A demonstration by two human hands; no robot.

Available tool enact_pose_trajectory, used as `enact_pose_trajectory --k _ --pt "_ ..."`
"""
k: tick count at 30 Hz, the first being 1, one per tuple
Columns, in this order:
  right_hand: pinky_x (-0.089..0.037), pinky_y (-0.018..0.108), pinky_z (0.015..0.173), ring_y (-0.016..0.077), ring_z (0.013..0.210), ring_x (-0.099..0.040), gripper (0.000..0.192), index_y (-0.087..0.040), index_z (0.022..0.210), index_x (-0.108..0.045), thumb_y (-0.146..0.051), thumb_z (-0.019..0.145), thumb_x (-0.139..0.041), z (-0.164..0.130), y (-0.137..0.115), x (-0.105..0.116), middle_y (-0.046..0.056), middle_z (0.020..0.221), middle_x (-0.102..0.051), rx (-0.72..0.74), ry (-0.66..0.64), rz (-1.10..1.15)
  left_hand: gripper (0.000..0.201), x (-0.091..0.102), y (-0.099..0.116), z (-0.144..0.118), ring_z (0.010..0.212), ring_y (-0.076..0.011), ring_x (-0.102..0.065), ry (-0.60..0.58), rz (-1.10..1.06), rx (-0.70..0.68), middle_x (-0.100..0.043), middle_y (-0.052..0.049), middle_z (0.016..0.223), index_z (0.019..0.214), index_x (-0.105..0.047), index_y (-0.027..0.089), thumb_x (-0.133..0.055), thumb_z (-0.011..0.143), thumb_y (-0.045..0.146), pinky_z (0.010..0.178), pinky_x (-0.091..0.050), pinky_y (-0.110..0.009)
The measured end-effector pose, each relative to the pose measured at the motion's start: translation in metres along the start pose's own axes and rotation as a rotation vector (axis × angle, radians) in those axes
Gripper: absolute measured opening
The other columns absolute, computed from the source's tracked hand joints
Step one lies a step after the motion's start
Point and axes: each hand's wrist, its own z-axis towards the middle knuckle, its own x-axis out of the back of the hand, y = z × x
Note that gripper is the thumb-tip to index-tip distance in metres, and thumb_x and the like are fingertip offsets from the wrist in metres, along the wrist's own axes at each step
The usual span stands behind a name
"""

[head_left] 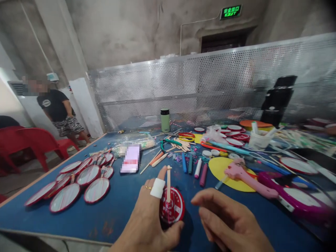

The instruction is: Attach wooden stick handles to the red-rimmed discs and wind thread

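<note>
My left hand (pixel 147 220) is wrapped round the edge of a round red lid (pixel 172 210) with white print, low in the middle of the view. A flat wooden stick (pixel 168 183) with a short crosspiece at its tip stands up over the lid, and my left index finger, with white tape round it, lies along it. My right hand (pixel 229 220) hovers just right of the lid, fingers half bent and apart, with nothing seen in them. Several red-rimmed discs (pixel 91 175) with pale faces lie piled on the left, some with sticks.
A blue table (pixel 118 199) holds a phone (pixel 130 159), capped markers (pixel 197 168), loose wooden sticks (pixel 159 159), a pink glue gun (pixel 246 178), a yellow disc (pixel 217 166) and a green bottle (pixel 165 120). Behind stands a perforated metal screen (pixel 147 87). A person (pixel 59 108) is at far left.
</note>
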Motion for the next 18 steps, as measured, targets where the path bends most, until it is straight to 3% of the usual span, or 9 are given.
enact_pose_trajectory --k 4,10,15,18 --pt "-0.026 0.019 0.042 0.0071 0.046 -0.036 0.043 -0.018 0.091 -0.066 -0.061 0.085 -0.06 0.002 0.008 0.001 -0.005 0.054 -0.048 0.022 0.023 -0.028 0.105 -0.008 0.006 -0.001 0.109 -0.0311 -0.054 0.059 -0.056 0.013 -0.055 -0.011 0.124 0.157 -0.019 0.029 -0.068 0.065 0.017 0.098 -0.04 -0.048" --pt "-0.033 0.018 0.044 0.0074 0.049 -0.041 0.035 -0.019 0.09 -0.065 -0.053 0.086 -0.063 0.003 0.017 0.001 -0.004 0.059 -0.053 0.074 0.117 -0.016 0.104 -0.012 0.022 -0.006 0.101 -0.0271 -0.058 0.113 -0.284 0.116 -0.061 -0.006 0.114 0.155 -0.027 0.03 -0.071 0.062 0.015 0.098 -0.041 -0.043" --pt "-0.042 0.019 0.047 0.0096 0.055 -0.052 0.033 -0.02 0.096 -0.065 -0.052 0.088 -0.06 0.005 0.02 0.001 0.0 0.074 -0.063 0.121 0.091 -0.142 0.1 -0.008 0.023 -0.008 0.097 -0.0248 -0.057 0.09 -0.699 0.218 -0.063 -0.007 0.11 0.157 -0.02 0.024 -0.07 0.07 0.022 0.096 -0.039 -0.04" --pt "-0.053 0.022 0.064 0.0149 0.076 -0.064 0.031 -0.022 0.104 -0.063 -0.05 0.09 -0.058 0.005 0.02 -0.001 0.004 0.092 -0.069 0.158 0.063 -0.211 0.104 -0.005 0.017 -0.007 0.1 -0.0248 -0.056 0.083 -0.979 0.26 -0.063 -0.01 0.113 0.157 -0.018 0.022 -0.076 0.071 0.033 0.088 -0.042 -0.037"
